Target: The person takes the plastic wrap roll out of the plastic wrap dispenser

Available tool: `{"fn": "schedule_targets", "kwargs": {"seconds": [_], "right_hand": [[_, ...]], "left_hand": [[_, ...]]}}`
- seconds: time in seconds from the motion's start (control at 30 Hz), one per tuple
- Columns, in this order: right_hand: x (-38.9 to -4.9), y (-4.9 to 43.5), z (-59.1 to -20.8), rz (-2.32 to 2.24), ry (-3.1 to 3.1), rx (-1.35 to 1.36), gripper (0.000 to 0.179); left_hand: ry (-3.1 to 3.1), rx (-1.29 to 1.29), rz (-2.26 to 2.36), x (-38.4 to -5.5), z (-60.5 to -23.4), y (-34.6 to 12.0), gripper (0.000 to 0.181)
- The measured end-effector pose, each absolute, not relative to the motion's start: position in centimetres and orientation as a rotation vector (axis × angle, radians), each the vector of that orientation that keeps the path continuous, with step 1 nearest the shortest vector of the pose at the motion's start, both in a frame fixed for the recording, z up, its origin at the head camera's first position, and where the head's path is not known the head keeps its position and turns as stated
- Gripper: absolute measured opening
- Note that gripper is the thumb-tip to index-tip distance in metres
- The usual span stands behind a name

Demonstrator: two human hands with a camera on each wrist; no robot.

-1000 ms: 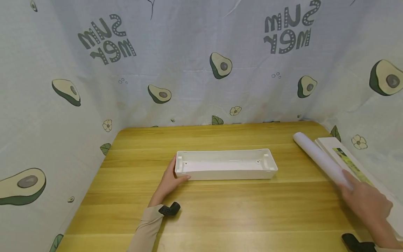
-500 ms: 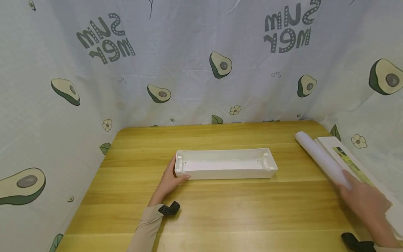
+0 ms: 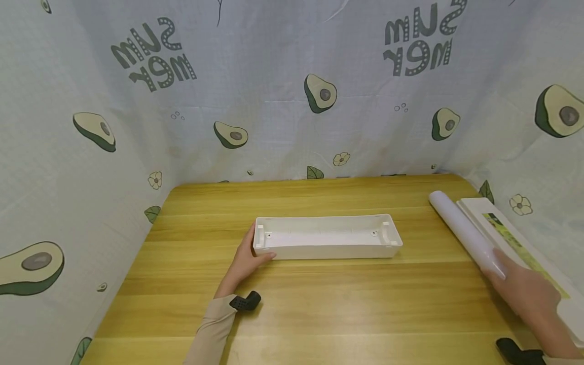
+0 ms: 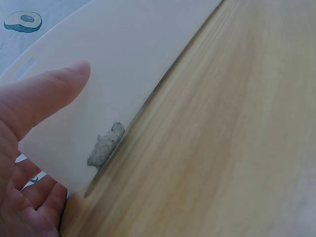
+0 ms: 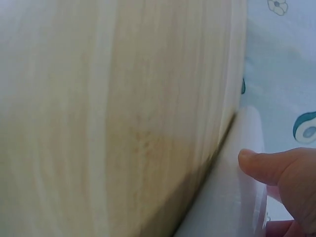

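Observation:
A long, white, topless plastic box [image 3: 328, 252] lies crosswise on the wooden table. My left hand [image 3: 244, 261] grips its left end, thumb on the near wall and fingers round the end. In the left wrist view, a grey rough patch [image 4: 106, 145] marks the wall's lower edge below the thumb. At the table's right side, my right hand [image 3: 526, 291] holds the near end of a glossy white roll [image 3: 465, 230]. The right wrist view shows the thumb [image 5: 266, 167] along the roll [image 5: 232, 182], with the other fingers partly hidden behind it.
A long white flat piece [image 3: 474, 204] with a green-yellow label [image 3: 506, 233] lies to the right of the roll, partly behind the right hand. Cloth [image 3: 274, 76] printed with avocados surrounds the wooden table [image 3: 342, 304] at the back and sides.
My right hand has shifted slightly left with the roll's near end, while the far end has swung a little right. More of the label shows. The left hand and box stay put.

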State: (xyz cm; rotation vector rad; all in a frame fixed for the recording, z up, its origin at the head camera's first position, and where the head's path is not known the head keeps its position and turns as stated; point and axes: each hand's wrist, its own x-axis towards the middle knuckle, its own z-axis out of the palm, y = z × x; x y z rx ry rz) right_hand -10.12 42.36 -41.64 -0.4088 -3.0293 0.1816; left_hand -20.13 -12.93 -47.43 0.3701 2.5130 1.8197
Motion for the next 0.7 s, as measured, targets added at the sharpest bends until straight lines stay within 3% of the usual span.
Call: {"fn": "schedule_targets", "kwargs": {"seconds": [0.5,0.7], "right_hand": [[-10.39,43.05,-42.42,0.162,-3.009,-0.348,0.074],[-10.48,42.86,-42.21,0.099,-2.989,-0.214,0.061]], "left_hand": [[2.519,0.335,1.794,-20.12,-47.35,-12.94,0.101],[2.532,0.33,1.774,-20.26,-47.4,-12.88,0.101]]}}
